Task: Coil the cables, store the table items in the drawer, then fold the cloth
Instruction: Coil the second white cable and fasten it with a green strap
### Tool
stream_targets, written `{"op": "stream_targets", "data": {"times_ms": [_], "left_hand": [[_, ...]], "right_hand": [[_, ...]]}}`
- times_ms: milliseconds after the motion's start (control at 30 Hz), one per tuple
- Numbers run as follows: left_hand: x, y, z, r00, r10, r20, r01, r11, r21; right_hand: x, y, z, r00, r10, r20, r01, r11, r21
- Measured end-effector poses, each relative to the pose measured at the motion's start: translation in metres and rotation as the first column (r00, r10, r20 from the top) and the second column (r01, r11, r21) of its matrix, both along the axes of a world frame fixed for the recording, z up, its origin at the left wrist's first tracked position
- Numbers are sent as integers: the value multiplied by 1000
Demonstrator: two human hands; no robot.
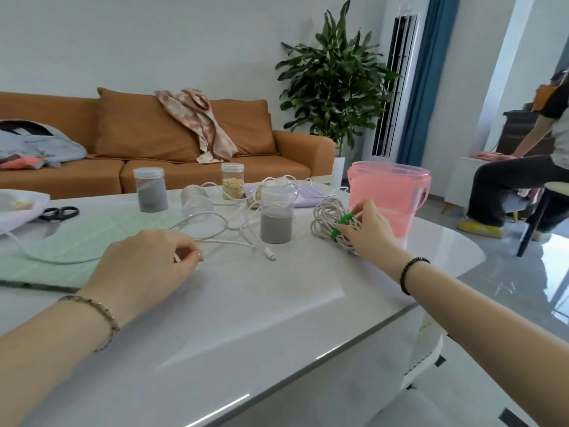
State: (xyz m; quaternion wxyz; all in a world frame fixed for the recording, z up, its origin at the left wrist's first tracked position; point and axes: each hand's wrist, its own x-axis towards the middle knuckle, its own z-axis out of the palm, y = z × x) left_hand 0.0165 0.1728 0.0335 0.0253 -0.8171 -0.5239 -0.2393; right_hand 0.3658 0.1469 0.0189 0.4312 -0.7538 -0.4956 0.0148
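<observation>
A coiled white cable point(327, 219) bound with a green tie point(341, 224) lies on the white table point(277, 303) beside a pink bucket. My right hand point(368, 229) holds this coil at the tie. A loose white cable point(221, 229) snakes over the table, its plug end point(271, 256) free. My left hand point(147, 266) pinches another end of a white cable near the table's middle. A pale green cloth point(61, 241) lies flat at the left. Two jars of grey sand point(275, 218) point(151, 189), a jar of grain point(233, 181) and an empty tipped jar point(195, 200) stand behind.
Black scissors point(58, 212) lie at the far left beside a white bag. The pink bucket point(391, 198) stands at the table's right edge, a lilac cloth point(304, 195) behind the jars. An orange sofa point(154, 143), a plant point(332, 78) and a seated person point(523, 167) are beyond.
</observation>
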Motion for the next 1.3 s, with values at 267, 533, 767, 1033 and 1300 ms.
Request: {"op": "stream_targets", "data": {"times_ms": [267,533,767,1033,1300], "left_hand": [[-13,14,-2,994,58,96,-56,998,-27],[-11,16,-4,978,69,197,-64,997,-31],[-12,24,-8,946,20,323,-3,999,-53],[-11,28,-12,935,-33,353,57,997,-55],[-10,23,-6,848,-185,497,208,978,9]], "right_hand": [[-8,-6,-1,952,-77,296,39,990,133],[-112,8,4,869,399,293,-382,917,-114],[-132,37,0,919,320,230,-299,946,-123],[-134,37,10,929,327,172,-265,914,-307],[-135,13,42,923,304,235,-326,943,64]]}}
